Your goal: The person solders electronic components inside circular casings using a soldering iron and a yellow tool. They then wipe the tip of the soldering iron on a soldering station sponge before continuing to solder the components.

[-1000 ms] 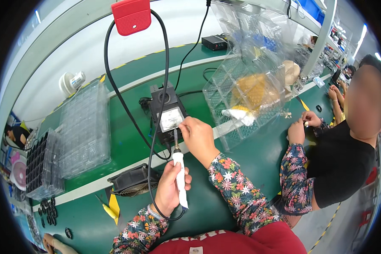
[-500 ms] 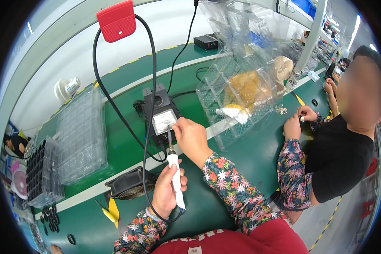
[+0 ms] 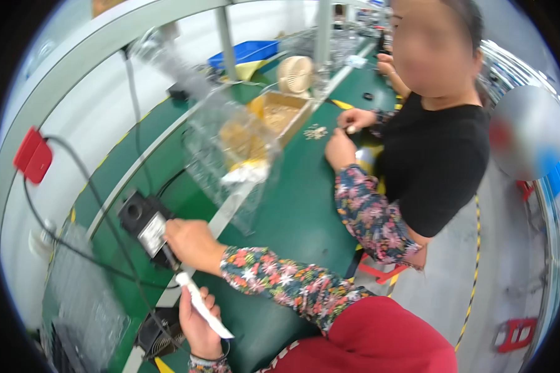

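Note:
My left hand (image 3: 195, 329) is wrapped round the white handle of a soldering iron (image 3: 204, 306), tilted with its metal end up toward a black box-shaped unit (image 3: 134, 215). My right hand (image 3: 191, 241) is closed, its fingertips close to the iron's metal end and the unit's pale, shiny top panel (image 3: 153, 235). Whether those fingers hold anything small is hidden. From the handle's lower end a black cable (image 3: 109, 217) loops up toward a red holder (image 3: 33, 155) on the frame.
At right a co-worker (image 3: 432, 155) handles something small near a pile of small pale parts (image 3: 315, 132). Crumpled clear plastic (image 3: 227, 133), a cardboard box (image 3: 297, 124) and a beige fan (image 3: 295, 74) stand beyond. A black fan (image 3: 152, 332) lies beside my left hand.
My view has swung to the right, so the unit and both hands appear farther left. The left hand still grips the soldering iron, and the right stays close to the iron's metal end.

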`<control>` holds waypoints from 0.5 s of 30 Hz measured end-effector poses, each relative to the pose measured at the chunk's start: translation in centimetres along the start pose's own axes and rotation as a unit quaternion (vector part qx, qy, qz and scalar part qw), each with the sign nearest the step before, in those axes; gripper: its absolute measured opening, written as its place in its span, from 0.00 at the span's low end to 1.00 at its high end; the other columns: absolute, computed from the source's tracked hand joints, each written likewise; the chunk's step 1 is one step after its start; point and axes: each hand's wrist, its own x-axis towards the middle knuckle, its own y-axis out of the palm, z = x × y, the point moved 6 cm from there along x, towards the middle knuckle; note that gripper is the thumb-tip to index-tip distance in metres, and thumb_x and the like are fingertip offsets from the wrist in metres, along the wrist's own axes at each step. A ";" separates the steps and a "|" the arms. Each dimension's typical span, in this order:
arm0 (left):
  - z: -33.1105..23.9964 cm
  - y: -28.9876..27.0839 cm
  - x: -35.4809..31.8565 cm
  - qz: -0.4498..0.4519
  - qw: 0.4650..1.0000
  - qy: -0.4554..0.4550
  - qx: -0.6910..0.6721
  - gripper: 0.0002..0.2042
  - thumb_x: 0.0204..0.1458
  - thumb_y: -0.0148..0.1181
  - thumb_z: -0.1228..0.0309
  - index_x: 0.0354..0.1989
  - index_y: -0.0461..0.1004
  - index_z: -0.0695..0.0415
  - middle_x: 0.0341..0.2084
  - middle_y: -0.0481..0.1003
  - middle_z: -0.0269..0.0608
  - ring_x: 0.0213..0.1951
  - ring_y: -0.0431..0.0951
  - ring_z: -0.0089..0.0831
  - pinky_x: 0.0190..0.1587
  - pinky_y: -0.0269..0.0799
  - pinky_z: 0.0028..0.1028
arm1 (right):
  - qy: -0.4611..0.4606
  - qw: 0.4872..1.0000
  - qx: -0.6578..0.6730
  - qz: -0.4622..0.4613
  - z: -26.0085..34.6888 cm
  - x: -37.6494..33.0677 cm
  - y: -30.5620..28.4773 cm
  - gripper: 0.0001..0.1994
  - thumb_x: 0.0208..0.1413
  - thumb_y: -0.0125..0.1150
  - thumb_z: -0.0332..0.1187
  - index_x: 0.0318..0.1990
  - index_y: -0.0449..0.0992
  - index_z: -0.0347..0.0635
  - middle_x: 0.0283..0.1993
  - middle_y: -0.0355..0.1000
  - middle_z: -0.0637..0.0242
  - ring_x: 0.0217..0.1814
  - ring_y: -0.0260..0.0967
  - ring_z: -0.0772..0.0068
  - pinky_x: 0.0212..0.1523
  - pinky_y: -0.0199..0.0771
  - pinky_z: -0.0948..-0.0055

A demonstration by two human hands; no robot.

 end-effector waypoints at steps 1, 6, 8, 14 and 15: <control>0.1 0.2 0.0 0.030 1.000 -0.009 -0.005 0.10 0.58 0.44 0.61 0.39 0.63 0.54 0.25 0.66 0.35 0.23 0.64 0.22 0.19 0.60 0.19 | -0.017 0.999 -0.035 0.011 -0.4 -0.1 0.4 0.07 0.47 0.55 0.31 0.25 0.66 0.39 0.23 0.66 0.58 0.25 0.67 0.55 0.24 0.67 0.62; 0.8 0.8 0.7 0.049 0.999 -0.010 0.017 0.11 0.57 0.44 0.60 0.37 0.63 0.55 0.23 0.66 0.35 0.24 0.64 0.25 0.23 0.59 0.22 | 0.016 1.000 0.010 -0.005 -1.1 0.1 -1.3 0.06 0.47 0.56 0.30 0.24 0.68 0.39 0.23 0.67 0.57 0.26 0.67 0.52 0.26 0.67 0.60; 0.6 0.4 0.8 0.030 0.999 0.002 0.035 0.13 0.57 0.44 0.60 0.39 0.62 0.57 0.22 0.67 0.37 0.23 0.65 0.27 0.24 0.60 0.23 | 0.057 0.998 0.017 0.012 -1.5 0.0 -1.1 0.06 0.48 0.57 0.30 0.25 0.69 0.39 0.24 0.68 0.56 0.27 0.68 0.52 0.26 0.66 0.61; -0.2 -0.3 0.2 0.017 0.999 0.018 0.048 0.14 0.56 0.44 0.60 0.41 0.63 0.59 0.22 0.68 0.38 0.22 0.67 0.28 0.24 0.61 0.24 | 0.071 0.994 0.077 0.025 -0.6 0.1 -1.0 0.05 0.49 0.56 0.29 0.27 0.70 0.38 0.24 0.69 0.57 0.26 0.68 0.54 0.25 0.66 0.64; -0.1 -0.2 0.2 0.016 0.998 0.018 0.049 0.15 0.57 0.43 0.58 0.41 0.63 0.58 0.22 0.69 0.39 0.21 0.66 0.27 0.23 0.61 0.24 | 0.072 0.994 0.078 0.024 -0.6 0.1 -1.0 0.05 0.49 0.55 0.29 0.27 0.70 0.37 0.24 0.69 0.57 0.26 0.68 0.55 0.25 0.66 0.64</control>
